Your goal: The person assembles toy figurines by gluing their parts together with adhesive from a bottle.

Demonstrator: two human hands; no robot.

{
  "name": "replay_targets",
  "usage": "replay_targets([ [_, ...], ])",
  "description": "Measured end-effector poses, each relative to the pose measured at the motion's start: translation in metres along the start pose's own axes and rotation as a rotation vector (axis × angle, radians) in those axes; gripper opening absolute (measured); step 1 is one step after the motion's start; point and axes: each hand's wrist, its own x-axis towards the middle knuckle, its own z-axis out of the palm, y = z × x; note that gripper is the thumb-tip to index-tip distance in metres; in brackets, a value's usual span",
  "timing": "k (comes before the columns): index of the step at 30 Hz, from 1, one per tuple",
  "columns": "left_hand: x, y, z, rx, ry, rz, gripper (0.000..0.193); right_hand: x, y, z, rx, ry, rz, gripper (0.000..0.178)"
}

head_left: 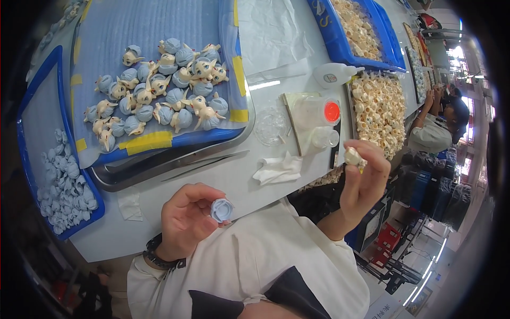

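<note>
On my feed, my left hand (186,218) has thumb and fingers closed on a blue cap (221,210), just this side of the padded tray (154,26). My right hand (362,183) pinches a cream piece (353,157), right of that tray. Pair unjoined! Joined heads (204,68) on the tray look done; loose caps (66,183) left of it and cream parts (378,111) right of it seem to remain.
</note>
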Motion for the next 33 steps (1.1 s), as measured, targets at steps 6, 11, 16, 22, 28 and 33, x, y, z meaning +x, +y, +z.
replay_targets([
  [6,-0.002,0.000,-0.006,-0.096,-0.089,-0.027,0.037,-0.001,0.012,-0.030,-0.267,0.032,0.177,0.018],
  [11,-0.001,0.001,-0.006,-0.077,-0.090,-0.034,0.037,-0.001,0.018,-0.022,-0.346,-0.093,0.128,0.023],
  [16,-0.001,0.000,-0.006,-0.070,-0.103,-0.031,0.036,-0.002,0.021,-0.020,-0.337,-0.084,0.128,0.024],
  [22,-0.001,0.000,-0.006,-0.083,-0.096,-0.038,0.036,0.001,0.022,-0.017,-0.355,-0.133,0.078,0.024],
  [28,-0.001,0.000,-0.005,-0.097,-0.092,-0.032,0.037,0.000,0.024,-0.015,-0.359,-0.156,0.087,0.025],
  [33,-0.001,0.000,-0.006,-0.086,-0.091,-0.036,0.037,0.002,0.024,-0.013,-0.376,-0.165,0.065,0.028],
])
